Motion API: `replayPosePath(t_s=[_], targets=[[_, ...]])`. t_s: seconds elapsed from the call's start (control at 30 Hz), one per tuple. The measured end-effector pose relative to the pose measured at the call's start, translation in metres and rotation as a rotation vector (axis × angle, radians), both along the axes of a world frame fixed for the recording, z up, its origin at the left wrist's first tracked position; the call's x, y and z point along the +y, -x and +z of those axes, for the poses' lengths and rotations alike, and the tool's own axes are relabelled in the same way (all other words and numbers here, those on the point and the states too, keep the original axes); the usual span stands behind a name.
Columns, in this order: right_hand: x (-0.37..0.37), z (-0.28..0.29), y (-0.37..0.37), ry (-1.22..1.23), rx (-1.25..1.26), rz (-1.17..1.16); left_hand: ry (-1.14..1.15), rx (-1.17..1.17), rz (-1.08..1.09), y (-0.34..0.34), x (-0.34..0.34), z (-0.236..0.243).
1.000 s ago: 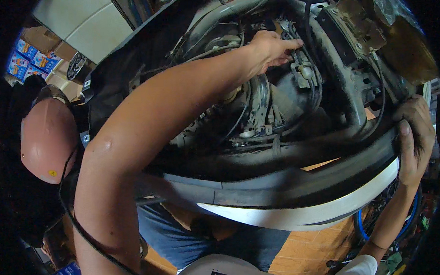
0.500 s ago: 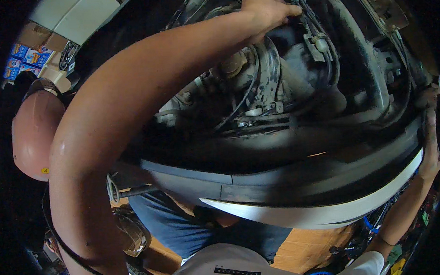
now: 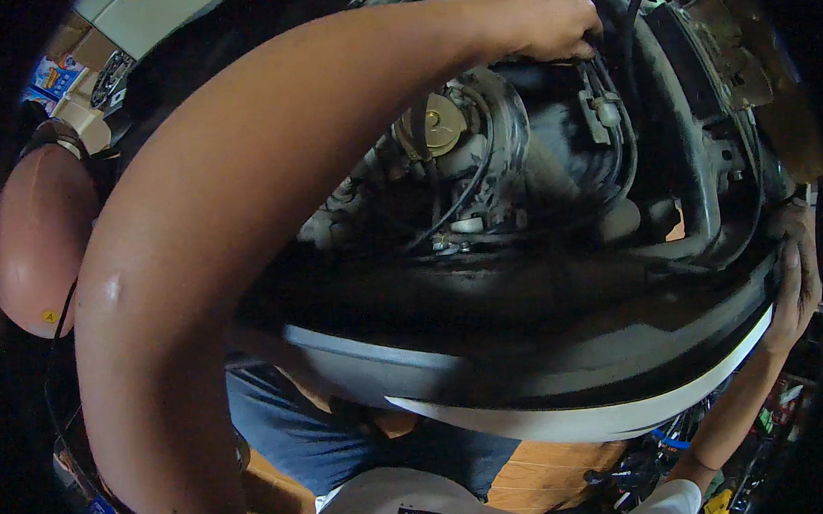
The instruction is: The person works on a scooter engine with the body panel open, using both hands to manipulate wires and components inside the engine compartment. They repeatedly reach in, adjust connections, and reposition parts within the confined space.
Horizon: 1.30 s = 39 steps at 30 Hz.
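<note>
A scooter lies across the view with its inner parts bare. Along its near side runs a long curved body panel (image 3: 524,366), dark grey with a white lower edge. My right hand (image 3: 797,266) is wrapped round the panel's right end. My left arm reaches over the scooter, and my left hand (image 3: 553,21) is at the top among black cables (image 3: 629,132), its fingers curled down. What they hold, if anything, is hidden. Below the left forearm show a gold-coloured round cover (image 3: 439,126) and a small white plastic connector (image 3: 608,114) on the cables.
A pink rounded shell (image 3: 44,243) stands beyond my left elbow. Blue printed boxes (image 3: 56,77) and a beige bin (image 3: 80,114) are at the upper left. Dark tools and parts clutter the lower right, over an orange-brown floor (image 3: 555,469).
My left hand has shifted right along the cables, its fingers curling down from a pointing pose. My right hand and the panel's right end sit slightly further left; more of the gold-coloured cover shows.
</note>
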State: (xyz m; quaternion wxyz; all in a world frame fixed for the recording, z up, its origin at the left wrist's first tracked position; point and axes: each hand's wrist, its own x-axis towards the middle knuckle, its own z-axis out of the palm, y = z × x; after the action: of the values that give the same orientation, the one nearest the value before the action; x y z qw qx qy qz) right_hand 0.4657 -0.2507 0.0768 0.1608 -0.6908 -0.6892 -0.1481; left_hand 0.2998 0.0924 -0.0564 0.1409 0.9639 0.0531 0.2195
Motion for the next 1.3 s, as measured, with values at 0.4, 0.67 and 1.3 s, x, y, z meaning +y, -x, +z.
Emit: replayPosePath(t_s=[0.4,0.67,1.3], targets=[[0.019,0.008,0.023,0.069,-0.091,0.064,-0.144,-0.228,0.098,-0.012,-0.003,-0.024],[0.018,0.006,0.023,0.068,-0.098,0.044,-0.040,-0.279,0.198,-0.024,-0.012,-0.030],[0.025,0.010,0.029,-0.002,-0.051,0.119,0.052,-0.169,0.145,0.004,-0.029,-0.024]])
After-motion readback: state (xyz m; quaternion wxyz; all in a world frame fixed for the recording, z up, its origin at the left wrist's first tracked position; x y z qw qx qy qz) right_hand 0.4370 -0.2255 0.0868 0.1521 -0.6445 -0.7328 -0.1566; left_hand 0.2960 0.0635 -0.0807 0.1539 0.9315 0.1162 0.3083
